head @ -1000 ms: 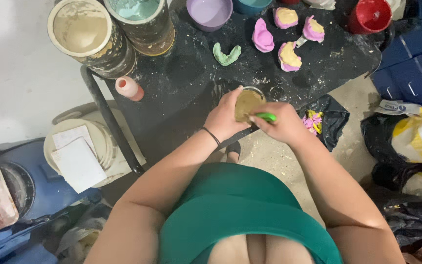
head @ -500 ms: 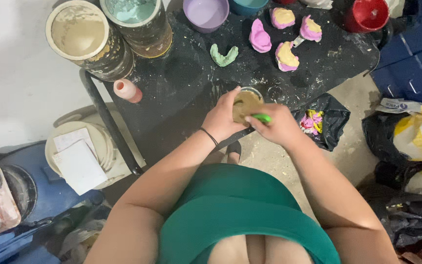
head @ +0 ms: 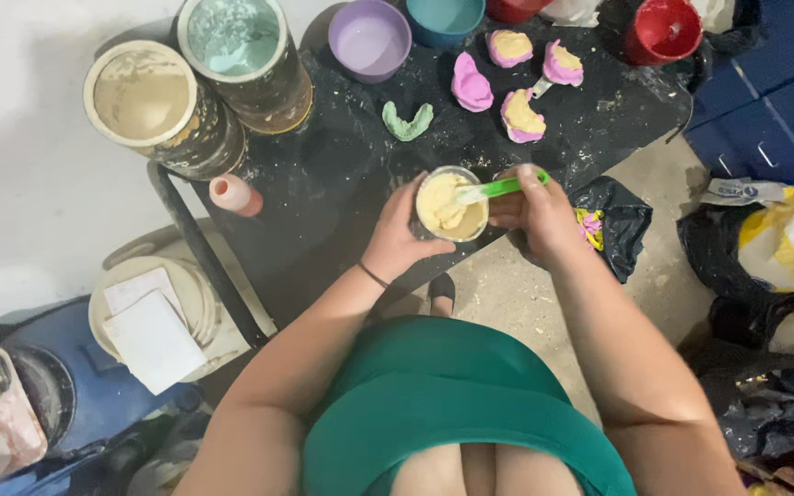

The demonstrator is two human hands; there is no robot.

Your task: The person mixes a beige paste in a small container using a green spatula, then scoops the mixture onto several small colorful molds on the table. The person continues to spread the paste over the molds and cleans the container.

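Left hand (head: 400, 241) was wrapped around a small bowl (head: 452, 204) of yellowish paste, held over the near edge of the black table (head: 342, 184). Right hand (head: 533, 213) was pinched shut on a green spatula (head: 500, 187), its tip blurred in the paste. Beyond the bowl sat 3 pink molds (head: 471, 84), and a red bowl (head: 663, 29) cut off at the top.

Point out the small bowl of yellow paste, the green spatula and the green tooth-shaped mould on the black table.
small bowl of yellow paste (head: 450, 205): head view, on the paste inside.
green spatula (head: 500, 188): head view, on the handle's middle.
green mould (head: 406, 122): head view, on its curved middle.
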